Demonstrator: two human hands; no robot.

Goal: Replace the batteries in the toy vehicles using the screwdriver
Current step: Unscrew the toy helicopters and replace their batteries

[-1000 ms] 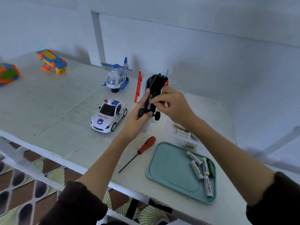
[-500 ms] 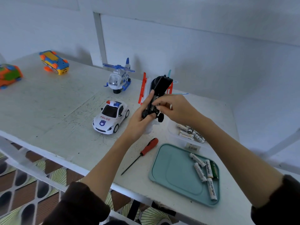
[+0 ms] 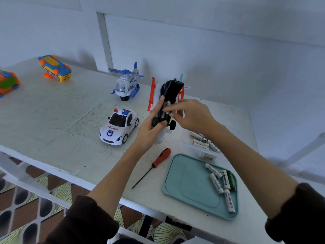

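Toy (image 3: 171, 92) unmoved | left hand (image 3: 151, 131) grips it | right hand (image 3: 191, 115) pinches battery (image 3: 166, 110)

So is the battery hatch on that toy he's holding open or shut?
Open. The toy is held belly-up, and batteries show in its bay, where the right hand's fingertips rest.

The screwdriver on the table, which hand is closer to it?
Left. The left hand holds the upturned toy just above and behind the screwdriver. The right hand works at the toy's underside, higher and further to the right. Neither touches the screwdriver.
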